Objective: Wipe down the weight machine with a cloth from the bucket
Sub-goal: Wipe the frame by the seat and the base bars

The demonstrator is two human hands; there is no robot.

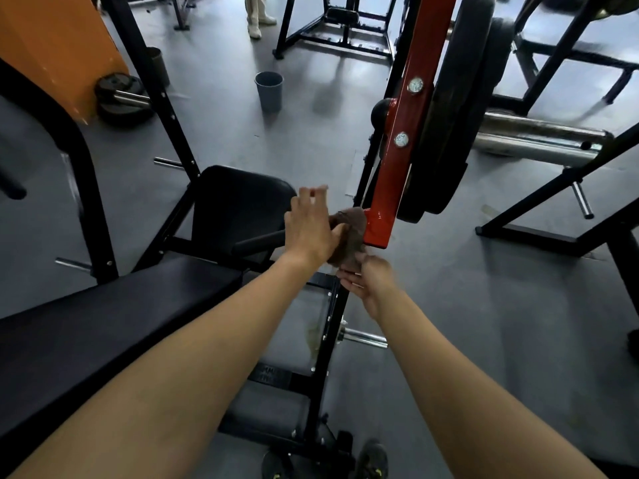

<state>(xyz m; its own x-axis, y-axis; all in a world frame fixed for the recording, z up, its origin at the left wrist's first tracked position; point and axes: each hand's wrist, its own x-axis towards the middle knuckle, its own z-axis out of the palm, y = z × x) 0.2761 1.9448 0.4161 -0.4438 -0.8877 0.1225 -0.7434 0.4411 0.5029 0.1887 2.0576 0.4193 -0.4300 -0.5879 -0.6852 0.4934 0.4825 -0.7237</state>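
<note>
floor: grey, glossy (214,108) | far: black rack frame (339,25) | upper left: orange panel (58,39)

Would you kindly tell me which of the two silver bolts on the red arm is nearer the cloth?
The lower bolt, closer to the bottom end of the red arm, where the brown cloth is; the upper bolt is higher up.

Grey floor (484,305), distant black rack (340,17), bystander's legs (255,12)
</note>
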